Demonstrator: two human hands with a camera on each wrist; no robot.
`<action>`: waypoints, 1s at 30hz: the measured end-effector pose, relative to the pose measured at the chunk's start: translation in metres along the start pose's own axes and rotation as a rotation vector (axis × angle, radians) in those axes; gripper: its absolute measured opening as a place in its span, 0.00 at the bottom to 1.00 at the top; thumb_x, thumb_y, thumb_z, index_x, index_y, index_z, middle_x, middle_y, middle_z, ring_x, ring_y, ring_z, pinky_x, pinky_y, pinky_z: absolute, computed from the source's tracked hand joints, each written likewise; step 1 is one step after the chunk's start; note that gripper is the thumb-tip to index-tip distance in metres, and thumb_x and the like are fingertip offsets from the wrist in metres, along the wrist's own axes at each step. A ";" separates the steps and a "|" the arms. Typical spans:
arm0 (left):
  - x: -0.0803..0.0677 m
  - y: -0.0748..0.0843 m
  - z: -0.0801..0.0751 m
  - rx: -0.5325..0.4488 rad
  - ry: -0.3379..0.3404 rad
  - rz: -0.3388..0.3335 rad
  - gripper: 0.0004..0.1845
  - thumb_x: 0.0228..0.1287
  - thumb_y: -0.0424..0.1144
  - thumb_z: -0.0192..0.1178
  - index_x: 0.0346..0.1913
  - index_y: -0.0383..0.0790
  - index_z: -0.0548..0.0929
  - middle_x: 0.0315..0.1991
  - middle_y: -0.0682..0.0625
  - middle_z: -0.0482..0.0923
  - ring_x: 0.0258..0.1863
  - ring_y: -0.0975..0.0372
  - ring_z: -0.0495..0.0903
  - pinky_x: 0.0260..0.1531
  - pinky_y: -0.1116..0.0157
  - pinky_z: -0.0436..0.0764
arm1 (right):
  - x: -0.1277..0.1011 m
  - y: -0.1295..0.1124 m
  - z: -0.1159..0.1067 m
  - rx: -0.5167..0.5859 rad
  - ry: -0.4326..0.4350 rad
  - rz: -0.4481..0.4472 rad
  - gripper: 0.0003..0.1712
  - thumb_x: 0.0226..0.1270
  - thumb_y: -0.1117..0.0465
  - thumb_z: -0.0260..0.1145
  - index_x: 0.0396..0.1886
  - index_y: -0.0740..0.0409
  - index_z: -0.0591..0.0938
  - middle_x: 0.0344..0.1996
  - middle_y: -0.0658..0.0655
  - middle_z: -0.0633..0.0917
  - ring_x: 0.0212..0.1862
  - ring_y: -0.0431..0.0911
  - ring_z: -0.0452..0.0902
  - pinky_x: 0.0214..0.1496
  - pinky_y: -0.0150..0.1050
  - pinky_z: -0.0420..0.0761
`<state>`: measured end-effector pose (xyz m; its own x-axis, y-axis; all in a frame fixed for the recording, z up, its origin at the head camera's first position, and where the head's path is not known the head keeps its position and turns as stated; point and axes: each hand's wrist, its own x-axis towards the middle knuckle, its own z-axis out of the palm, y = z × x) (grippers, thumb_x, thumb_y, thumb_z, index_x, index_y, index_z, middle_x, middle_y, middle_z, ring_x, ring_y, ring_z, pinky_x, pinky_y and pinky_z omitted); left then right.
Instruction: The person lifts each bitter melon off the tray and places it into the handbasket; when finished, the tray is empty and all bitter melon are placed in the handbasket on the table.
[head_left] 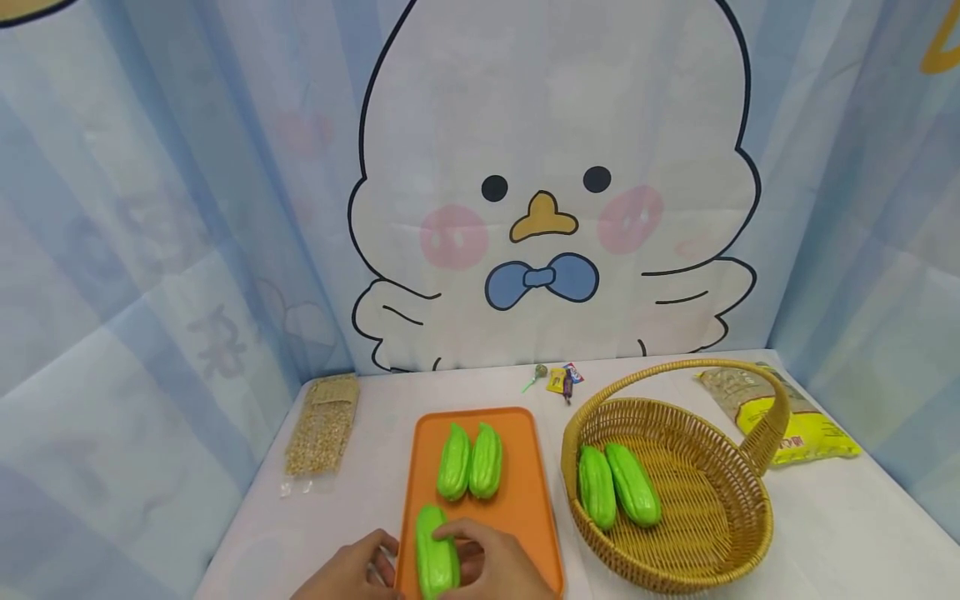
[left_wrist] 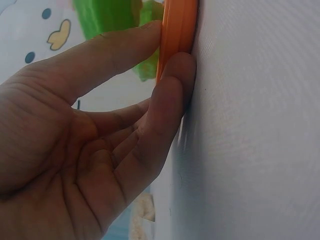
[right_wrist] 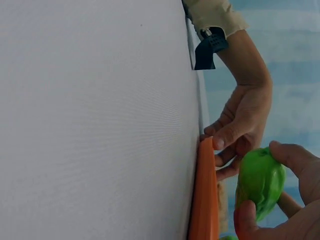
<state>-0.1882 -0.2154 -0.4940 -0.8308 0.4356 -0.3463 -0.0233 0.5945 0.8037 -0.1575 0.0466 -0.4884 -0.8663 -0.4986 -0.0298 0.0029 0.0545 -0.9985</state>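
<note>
At the lower left of the orange tray (head_left: 517, 442), my left hand (head_left: 352, 573) pinches the rim, thumb on top and fingers along the outer side, as the left wrist view shows. My right hand (head_left: 501, 568) grips a light green ribbed gourd (head_left: 435, 554) over the tray's near end. In the right wrist view, thumb and fingers span this gourd (right_wrist: 262, 180) close beside the tray edge (right_wrist: 205, 195). Two similar gourds, a left one (head_left: 453, 462) and a right one (head_left: 486, 462), lie side by side farther up the tray.
Right of the tray stands a woven basket (head_left: 705, 525) with a tall handle, holding two green gourds (head_left: 632, 483). A grain packet (head_left: 322, 425) lies at left, small wrapped sweets (head_left: 557, 381) at the back, a yellow bag (head_left: 798, 421) behind the basket. A printed curtain (head_left: 547, 108) hangs behind.
</note>
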 end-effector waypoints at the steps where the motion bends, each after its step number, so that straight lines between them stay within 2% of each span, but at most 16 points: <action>1: 0.000 0.000 0.000 0.000 -0.002 0.001 0.24 0.55 0.35 0.74 0.50 0.31 0.75 0.31 0.48 0.76 0.29 0.57 0.78 0.31 0.59 0.78 | -0.002 -0.002 -0.002 -0.011 -0.001 -0.012 0.30 0.54 0.61 0.79 0.58 0.44 0.80 0.47 0.51 0.84 0.43 0.45 0.83 0.43 0.39 0.81; 9: 0.000 0.001 0.000 -0.024 -0.005 0.012 0.24 0.55 0.33 0.74 0.50 0.30 0.75 0.30 0.48 0.76 0.29 0.57 0.79 0.32 0.59 0.79 | -0.019 -0.021 -0.020 -0.122 0.022 -0.100 0.31 0.54 0.56 0.80 0.59 0.41 0.80 0.54 0.51 0.81 0.49 0.45 0.81 0.45 0.39 0.80; 17: 0.001 -0.002 -0.002 -0.010 -0.011 0.024 0.24 0.56 0.36 0.74 0.50 0.31 0.74 0.30 0.49 0.76 0.29 0.57 0.78 0.32 0.60 0.78 | -0.041 -0.041 -0.040 -0.195 0.061 -0.169 0.31 0.55 0.54 0.79 0.60 0.42 0.79 0.59 0.54 0.77 0.54 0.48 0.77 0.56 0.39 0.76; 18: 0.001 -0.003 -0.002 -0.005 -0.012 0.019 0.24 0.56 0.36 0.74 0.50 0.31 0.74 0.30 0.49 0.76 0.29 0.57 0.78 0.32 0.59 0.78 | -0.044 -0.043 -0.043 -0.204 0.070 -0.171 0.32 0.55 0.53 0.79 0.60 0.42 0.78 0.59 0.54 0.77 0.55 0.48 0.77 0.57 0.39 0.75; 19: 0.006 -0.012 -0.002 -0.014 -0.017 0.020 0.25 0.55 0.39 0.75 0.50 0.32 0.74 0.30 0.49 0.76 0.28 0.57 0.79 0.31 0.60 0.78 | -0.047 -0.046 -0.045 -0.203 0.074 -0.166 0.31 0.55 0.54 0.79 0.60 0.42 0.78 0.59 0.54 0.77 0.56 0.49 0.77 0.57 0.38 0.75; 25: 0.007 -0.010 -0.003 -0.013 -0.021 -0.009 0.25 0.55 0.40 0.75 0.49 0.33 0.74 0.30 0.49 0.76 0.28 0.57 0.78 0.31 0.60 0.78 | -0.066 -0.064 -0.058 -0.206 0.109 -0.161 0.32 0.56 0.55 0.78 0.61 0.45 0.78 0.61 0.56 0.76 0.59 0.50 0.75 0.60 0.40 0.74; 26: 0.003 -0.002 -0.002 -0.003 -0.020 -0.013 0.24 0.56 0.38 0.74 0.49 0.32 0.74 0.30 0.49 0.76 0.28 0.58 0.78 0.32 0.59 0.78 | -0.069 -0.066 -0.061 -0.213 0.117 -0.166 0.32 0.56 0.55 0.78 0.61 0.46 0.78 0.60 0.56 0.76 0.59 0.49 0.75 0.60 0.40 0.73; 30: 0.003 -0.003 -0.002 -0.007 -0.025 0.004 0.24 0.57 0.38 0.74 0.50 0.32 0.74 0.30 0.49 0.76 0.29 0.58 0.78 0.32 0.60 0.78 | -0.079 -0.075 -0.070 -0.218 0.136 -0.173 0.34 0.54 0.56 0.79 0.61 0.49 0.78 0.60 0.57 0.76 0.60 0.47 0.75 0.61 0.37 0.73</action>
<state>-0.1919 -0.2173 -0.4960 -0.8169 0.4545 -0.3551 -0.0240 0.5884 0.8082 -0.1238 0.1426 -0.4080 -0.9037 -0.3968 0.1611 -0.2451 0.1708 -0.9543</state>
